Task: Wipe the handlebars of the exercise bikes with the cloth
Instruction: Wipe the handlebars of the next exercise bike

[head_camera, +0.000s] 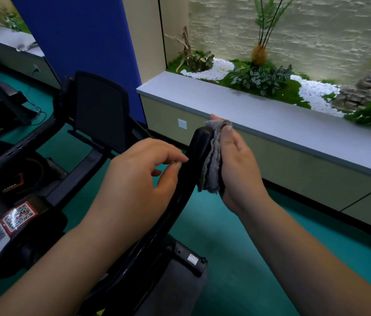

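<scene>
A black exercise bike's right handlebar (199, 145) curves up through the middle of the view and ends in a rounded tip. A folded grey cloth (214, 165) is pressed against the tip's right side by my right hand (239, 165), whose fingers wrap over the cloth's top. My left hand (139, 176) rests on the bar just left of the tip, its thumb and fingertips pinching the bar lightly. The bike's dark console screen (98, 108) stands behind my left hand.
The bike frame carries QR-code stickers (18, 216) at lower left. A long grey ledge (271, 119) fronts a planter with white pebbles and plants on the right. A blue pillar (77, 35) rises behind the bike. Green floor (237, 258) lies below, and another machine stands far left.
</scene>
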